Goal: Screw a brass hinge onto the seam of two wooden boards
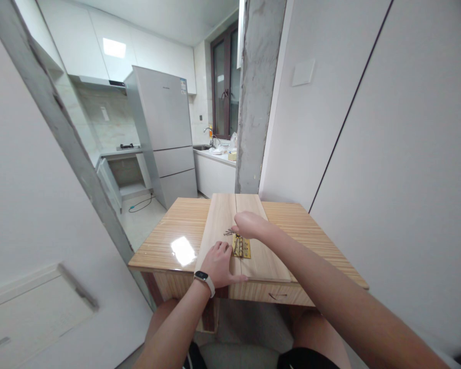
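Two pale wooden boards (219, 218) lie side by side on a table, a thin seam running between them. A brass butt hinge (246, 251) sits spread across that seam. Just beyond it is a small group of screws (228, 232) on the left board. My left hand (217, 262) rests on the boards at the near left of the hinge, fingers stretched and thumb spread out to the right. Above the far end of the hinge, my right hand (249, 224) is closed with its fingers pointing down; whatever it grips is hidden behind the hand.
The wood-grain table (292, 225) has a drawer (267, 293) in its front, close to my legs. White walls (388, 128) stand on both sides. Beyond an opening are a grey fridge (165, 118), a sink (202, 147) and a low open cabinet (126, 174).
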Motion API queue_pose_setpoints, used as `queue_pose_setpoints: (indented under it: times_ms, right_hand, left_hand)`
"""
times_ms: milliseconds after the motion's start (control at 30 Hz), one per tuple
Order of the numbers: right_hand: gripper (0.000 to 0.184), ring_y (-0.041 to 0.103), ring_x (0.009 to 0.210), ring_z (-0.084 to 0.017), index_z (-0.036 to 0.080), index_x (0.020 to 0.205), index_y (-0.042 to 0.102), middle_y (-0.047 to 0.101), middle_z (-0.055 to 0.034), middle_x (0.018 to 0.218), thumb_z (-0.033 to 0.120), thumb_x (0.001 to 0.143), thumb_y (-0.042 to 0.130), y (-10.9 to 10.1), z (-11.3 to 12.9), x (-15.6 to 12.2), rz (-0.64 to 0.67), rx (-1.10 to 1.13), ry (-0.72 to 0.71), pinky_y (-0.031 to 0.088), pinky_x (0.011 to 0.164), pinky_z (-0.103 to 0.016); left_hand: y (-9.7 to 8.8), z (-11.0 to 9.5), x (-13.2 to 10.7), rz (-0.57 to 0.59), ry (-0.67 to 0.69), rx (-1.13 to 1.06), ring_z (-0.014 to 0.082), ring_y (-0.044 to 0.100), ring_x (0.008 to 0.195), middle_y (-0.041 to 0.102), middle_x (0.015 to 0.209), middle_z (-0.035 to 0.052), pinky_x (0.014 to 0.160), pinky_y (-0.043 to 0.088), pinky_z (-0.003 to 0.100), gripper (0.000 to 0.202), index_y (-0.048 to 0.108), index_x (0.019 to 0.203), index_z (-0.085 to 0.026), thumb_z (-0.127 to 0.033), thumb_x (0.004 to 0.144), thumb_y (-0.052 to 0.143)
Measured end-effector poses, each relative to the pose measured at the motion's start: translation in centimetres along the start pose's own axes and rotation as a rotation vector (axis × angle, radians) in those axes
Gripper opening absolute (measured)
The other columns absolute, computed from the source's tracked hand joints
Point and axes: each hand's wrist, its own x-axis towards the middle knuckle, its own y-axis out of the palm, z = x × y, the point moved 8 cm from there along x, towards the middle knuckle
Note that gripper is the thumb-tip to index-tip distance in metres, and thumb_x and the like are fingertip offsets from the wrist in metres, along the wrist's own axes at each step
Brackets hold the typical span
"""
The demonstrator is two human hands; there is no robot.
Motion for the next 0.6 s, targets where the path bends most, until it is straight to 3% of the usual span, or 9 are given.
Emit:
queue_pose_setpoints:
  times_ms: [600]
  right_hand:
    - [0.043,0.073,0.099,-0.028,0.008,0.105,0.076,0.075,-0.0221,0.104,0.043,0.097,0.053,-0.2,-0.1,0.2,0.002,-0.027,-0.001,0.051,0.075,-0.027]
  left_hand:
    - [1.0,0.3,0.6,0.018,0.050,-0.021,0.0343,0.057,0.110,0.065,0.106,0.0129,0.100,0.046,0.050,0.065,0.064,0.104,-0.021,-0.076,0.069,0.070]
